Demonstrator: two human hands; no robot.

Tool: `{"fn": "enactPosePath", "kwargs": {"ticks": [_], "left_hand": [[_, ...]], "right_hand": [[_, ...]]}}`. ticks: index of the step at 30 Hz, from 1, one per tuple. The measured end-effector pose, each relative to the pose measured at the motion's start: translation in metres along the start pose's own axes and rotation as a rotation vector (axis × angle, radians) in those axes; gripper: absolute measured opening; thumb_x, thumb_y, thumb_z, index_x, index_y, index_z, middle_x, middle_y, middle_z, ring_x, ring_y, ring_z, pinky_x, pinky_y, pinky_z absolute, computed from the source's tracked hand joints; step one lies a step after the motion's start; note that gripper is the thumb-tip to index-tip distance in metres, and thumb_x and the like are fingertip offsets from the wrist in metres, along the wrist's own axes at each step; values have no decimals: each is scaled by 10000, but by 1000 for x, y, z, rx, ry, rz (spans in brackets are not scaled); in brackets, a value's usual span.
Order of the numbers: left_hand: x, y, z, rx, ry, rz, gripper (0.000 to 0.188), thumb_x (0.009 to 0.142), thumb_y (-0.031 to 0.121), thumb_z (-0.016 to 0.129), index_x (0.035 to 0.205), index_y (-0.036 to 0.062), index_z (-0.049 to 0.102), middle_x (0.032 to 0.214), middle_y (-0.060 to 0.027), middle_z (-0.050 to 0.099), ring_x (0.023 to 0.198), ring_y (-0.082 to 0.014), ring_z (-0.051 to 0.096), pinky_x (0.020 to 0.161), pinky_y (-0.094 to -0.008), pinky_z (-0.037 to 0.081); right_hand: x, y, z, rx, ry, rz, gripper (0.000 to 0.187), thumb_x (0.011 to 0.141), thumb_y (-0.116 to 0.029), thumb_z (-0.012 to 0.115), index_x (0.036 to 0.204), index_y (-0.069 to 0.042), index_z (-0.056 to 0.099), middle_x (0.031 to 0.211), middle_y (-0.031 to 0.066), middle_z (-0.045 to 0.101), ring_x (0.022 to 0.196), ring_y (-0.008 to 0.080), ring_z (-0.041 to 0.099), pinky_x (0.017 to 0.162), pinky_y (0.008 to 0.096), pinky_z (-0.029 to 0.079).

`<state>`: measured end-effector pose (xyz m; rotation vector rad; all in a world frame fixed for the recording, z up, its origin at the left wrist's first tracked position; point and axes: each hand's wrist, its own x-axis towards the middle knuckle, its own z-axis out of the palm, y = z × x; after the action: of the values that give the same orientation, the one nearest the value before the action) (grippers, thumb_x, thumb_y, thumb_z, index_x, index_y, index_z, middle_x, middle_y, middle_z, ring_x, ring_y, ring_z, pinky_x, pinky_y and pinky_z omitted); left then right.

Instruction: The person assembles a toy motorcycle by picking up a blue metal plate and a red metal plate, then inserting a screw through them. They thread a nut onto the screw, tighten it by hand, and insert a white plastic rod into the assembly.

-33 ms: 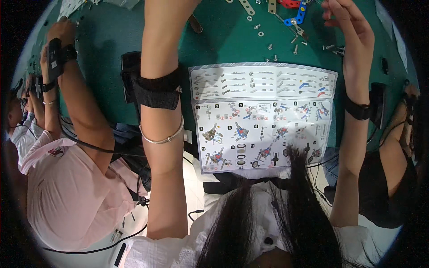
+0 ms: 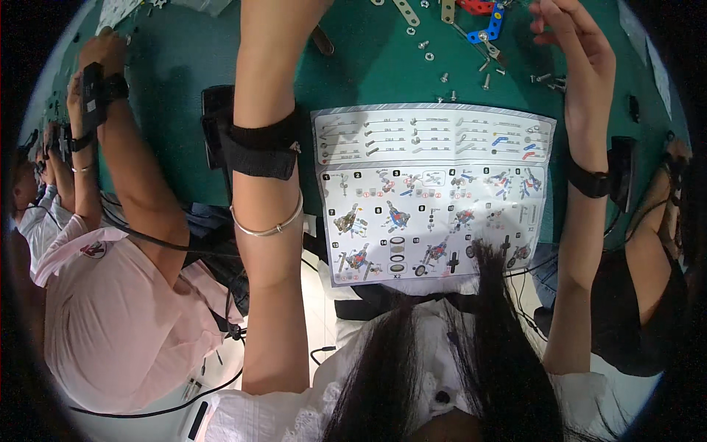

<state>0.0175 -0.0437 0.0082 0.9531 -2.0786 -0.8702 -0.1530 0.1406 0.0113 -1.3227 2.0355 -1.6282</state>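
My left hand (image 2: 283, 26) reaches past the upper edge, so its fingers are cut off. Beside it lies a dark narrow flat piece (image 2: 322, 40). At the upper right, my right hand (image 2: 589, 62) has its fingers curled toward the thumb; whatever they pinch is too small and cut off to name. Left of those fingers is a blue angled perforated strip (image 2: 498, 26), joined near a red perforated part (image 2: 475, 6). Beige perforated strips (image 2: 406, 12) lie farther left. Loose screws (image 2: 486, 81) and a nut (image 2: 429, 56) are scattered between my hands.
A printed instruction sheet (image 2: 434, 158) lies at the near edge of the green table (image 2: 173, 88). At left, a person in pink (image 2: 118, 317) works with a hand (image 2: 103, 51) on the table. Another person's arm (image 2: 648, 265) is at right. Black cables (image 2: 147, 416) hang beside me.
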Motion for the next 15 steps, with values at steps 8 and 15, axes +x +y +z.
{"fn": "enactPosePath", "kwargs": {"ticks": [8, 15], "left_hand": [[5, -26, 11, 150, -50, 63, 117, 768, 37, 685, 794, -45, 605, 767, -187, 635, 711, -321, 642, 650, -369, 500], [-3, -27, 16, 241, -70, 95, 165, 809, 184, 690, 850, 30, 647, 879, -124, 605, 839, -299, 608, 758, -388, 484]], "right_hand": [[11, 11, -16, 211, -115, 48, 113, 957, -183, 652, 936, -73, 659, 826, -41, 615, 716, 50, 547, 645, 189, 412], [18, 43, -42, -327, -143, -69, 144, 903, -172, 679, 989, -56, 679, 864, 59, 651, 737, 111, 575, 663, 246, 466]]}}
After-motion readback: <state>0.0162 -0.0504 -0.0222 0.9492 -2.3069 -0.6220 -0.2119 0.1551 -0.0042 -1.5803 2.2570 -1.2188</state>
